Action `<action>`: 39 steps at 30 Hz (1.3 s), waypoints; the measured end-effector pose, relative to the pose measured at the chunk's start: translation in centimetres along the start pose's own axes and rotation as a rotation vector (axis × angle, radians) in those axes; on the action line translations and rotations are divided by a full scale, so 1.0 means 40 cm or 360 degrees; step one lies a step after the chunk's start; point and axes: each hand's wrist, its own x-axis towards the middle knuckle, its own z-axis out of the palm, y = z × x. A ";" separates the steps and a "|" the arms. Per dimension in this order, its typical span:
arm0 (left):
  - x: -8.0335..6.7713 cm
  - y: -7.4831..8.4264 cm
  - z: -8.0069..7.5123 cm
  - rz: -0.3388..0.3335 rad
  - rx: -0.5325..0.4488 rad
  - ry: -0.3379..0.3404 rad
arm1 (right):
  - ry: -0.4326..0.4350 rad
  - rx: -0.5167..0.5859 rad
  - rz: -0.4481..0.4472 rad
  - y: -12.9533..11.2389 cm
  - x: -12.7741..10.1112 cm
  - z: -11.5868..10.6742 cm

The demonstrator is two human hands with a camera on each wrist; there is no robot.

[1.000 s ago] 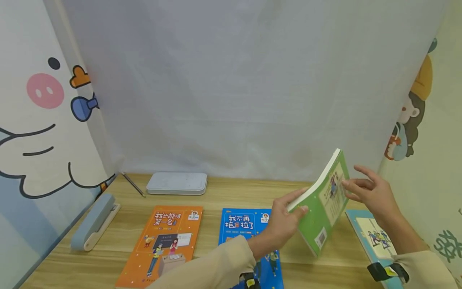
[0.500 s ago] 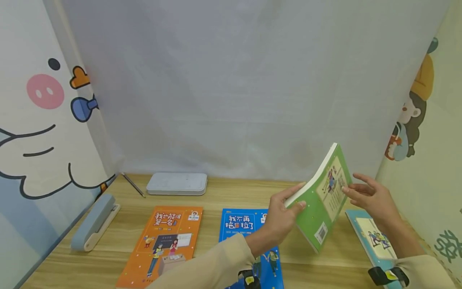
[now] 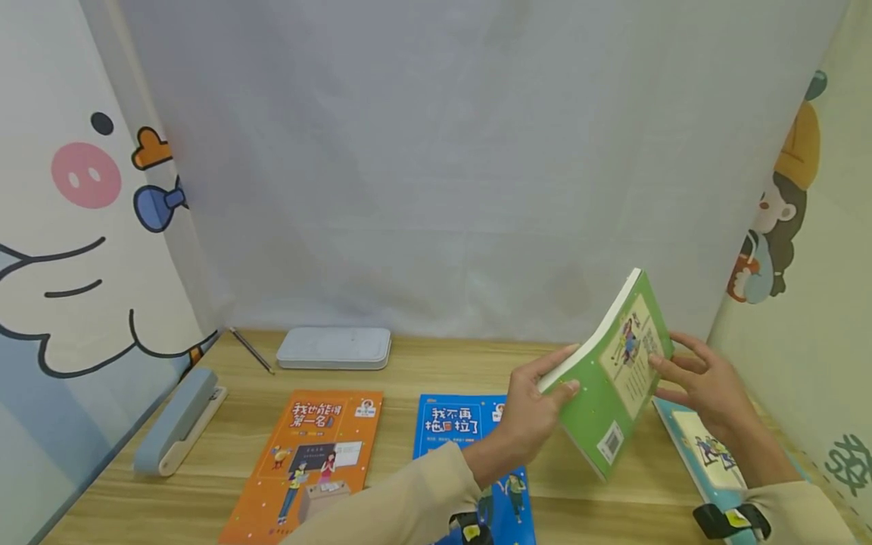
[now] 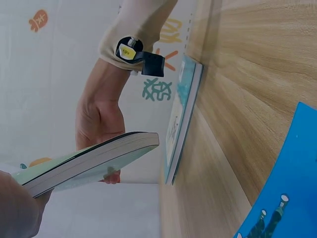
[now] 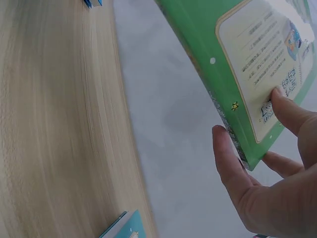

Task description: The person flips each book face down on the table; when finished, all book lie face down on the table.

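A green book (image 3: 616, 382) is held tilted above the table, its back cover with a barcode facing the head camera. My left hand (image 3: 534, 409) grips its left edge, thumb on the cover and fingers behind. On the right side, my right hand (image 3: 708, 382) pinches the book near its spine. In the right wrist view, the right thumb lies on the cover of the green book (image 5: 247, 74), with fingers at the spine and behind it. The page edges of the book (image 4: 99, 158) face the left wrist camera. A light-blue book (image 3: 708, 446) lies below the right hand.
On the wooden table (image 3: 463, 359) lie an orange book (image 3: 313, 462) and a blue book (image 3: 463, 424), the latter partly under the left forearm. A pale pencil case (image 3: 334, 347), a pencil (image 3: 252, 350) and a blue stapler (image 3: 180, 424) are at the left. A grey curtain (image 3: 463, 189) hangs behind.
My right hand has moved from touching the cover with its fingers raised to gripping the green book's right side. The book has shifted slightly; the left hand keeps its grip.
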 end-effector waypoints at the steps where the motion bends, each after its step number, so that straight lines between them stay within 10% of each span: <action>1: 0.000 0.000 0.001 0.0001 -0.0001 -0.0004 | -0.0010 0.0032 0.0007 0.000 0.000 -0.001; 25: -0.003 0.001 0.003 -0.0062 0.0038 0.0039 | -0.0062 -0.0049 0.0130 0.038 -0.003 -0.013; 39: 0.010 0.039 -0.010 0.0100 0.0683 -0.0186 | -0.0062 -0.0046 0.0276 0.053 -0.010 -0.012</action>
